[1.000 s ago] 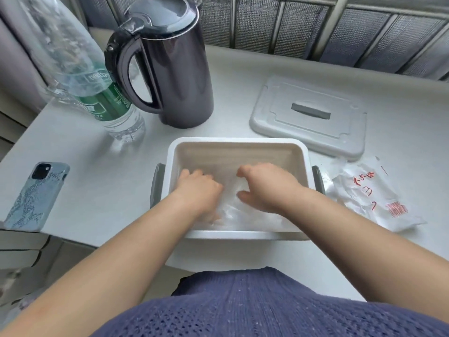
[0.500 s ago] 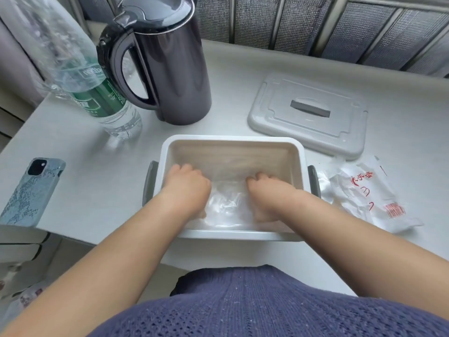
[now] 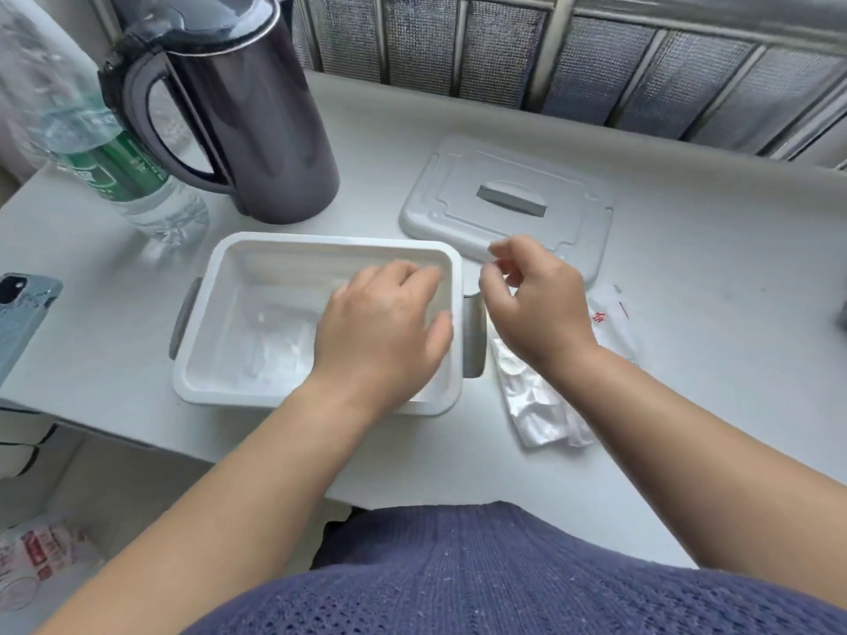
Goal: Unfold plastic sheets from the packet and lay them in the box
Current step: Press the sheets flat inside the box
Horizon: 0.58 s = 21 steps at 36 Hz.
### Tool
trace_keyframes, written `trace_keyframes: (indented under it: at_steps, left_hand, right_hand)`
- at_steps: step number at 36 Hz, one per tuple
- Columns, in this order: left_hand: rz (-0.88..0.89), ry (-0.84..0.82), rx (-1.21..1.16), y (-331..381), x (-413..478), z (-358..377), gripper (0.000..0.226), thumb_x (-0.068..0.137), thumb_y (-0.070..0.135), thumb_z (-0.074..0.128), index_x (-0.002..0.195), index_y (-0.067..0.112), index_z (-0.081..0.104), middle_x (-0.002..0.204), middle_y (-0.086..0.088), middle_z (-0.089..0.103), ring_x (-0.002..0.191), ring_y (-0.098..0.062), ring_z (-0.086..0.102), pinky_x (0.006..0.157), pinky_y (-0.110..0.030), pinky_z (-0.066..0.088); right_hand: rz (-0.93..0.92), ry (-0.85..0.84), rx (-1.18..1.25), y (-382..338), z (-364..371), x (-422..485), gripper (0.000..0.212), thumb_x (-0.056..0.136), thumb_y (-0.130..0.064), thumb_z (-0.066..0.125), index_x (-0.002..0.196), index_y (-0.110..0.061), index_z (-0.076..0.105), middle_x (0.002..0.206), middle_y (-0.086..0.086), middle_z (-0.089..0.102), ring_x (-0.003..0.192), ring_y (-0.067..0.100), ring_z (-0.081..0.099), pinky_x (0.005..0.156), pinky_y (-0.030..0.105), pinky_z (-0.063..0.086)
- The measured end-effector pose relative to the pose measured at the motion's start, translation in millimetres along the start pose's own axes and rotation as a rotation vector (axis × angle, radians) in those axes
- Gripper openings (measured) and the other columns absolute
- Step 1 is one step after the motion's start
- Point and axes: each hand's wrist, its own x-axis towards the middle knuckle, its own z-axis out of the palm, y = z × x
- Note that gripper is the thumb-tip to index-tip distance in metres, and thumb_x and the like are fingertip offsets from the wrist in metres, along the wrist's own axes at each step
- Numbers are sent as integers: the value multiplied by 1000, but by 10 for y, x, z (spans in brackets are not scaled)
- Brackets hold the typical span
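Grey-white table (image 3: 687, 277) fills the scene under both my bare arms, seen from my head camera.

Beneath my left hand (image 3: 380, 332) sits the white box (image 3: 321, 242), open, with a grey handle (image 3: 474, 332) on the side toward my right hand (image 3: 541, 313).

Beyond my left hand and off to its left stands a dark thermal jug (image 3: 256, 130), its handle turned away from the box. The box's pale lid (image 3: 573, 194) lies flat just beyond my right hand. A clear water bottle (image 3: 114, 162) with a green label stands further left of the jug, touching its handle side or close to it.

My left hand hovers palm down over the right half of the box, fingers relaxed and loosely spread; I cannot tell whether it touches what lies below. My right hand is raised outside the box, just past that grey handle, with fingers curled and thumb and forefinger close together. Whether they pinch a clear sheet I cannot tell.

Under my right wrist lies the crumpled packet (image 3: 541, 405), with red print showing to the right of that hand.

Far to the left of my left hand, a phone (image 3: 18, 313) in a patterned case lies at the table's edge.

Clear plastic sheets (image 3: 275, 346) lie on the box floor, to the left of my left hand.
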Motion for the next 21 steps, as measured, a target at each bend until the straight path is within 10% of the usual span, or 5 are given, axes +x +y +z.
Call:
trace_keyframes:
  at_steps: [10,14,21]
  left_hand:
    - [-120,-248,-467,1054,-325,814,37,93,20,47,130,16,55,122,-2,58,107,-18,56,89,-28,44]
    - [-397,-420,-345,1048,-491,1227,46,94,23,51,138,14,41,138,-5,44,127,-20,41,98,-29,36]
    - [-334,-304,-195,973,-590,1529,28,92,27,60,117,15,65,130,2,56,115,-25,50,90,-29,41]
  right_hand:
    - [320,-475,-276,926,-461,-373,44,91,-27,53,132,-12,46,130,5,53,119,21,50,89,28,38]
    - [306,-611,-383,1150,-445,-523,47,92,-34,53,132,-12,44,126,5,55,114,24,52,78,28,35]
    - [421,-644,-256,1383,-478,-529,21,92,-32,54,104,-15,52,104,5,60,93,23,53,73,27,36]
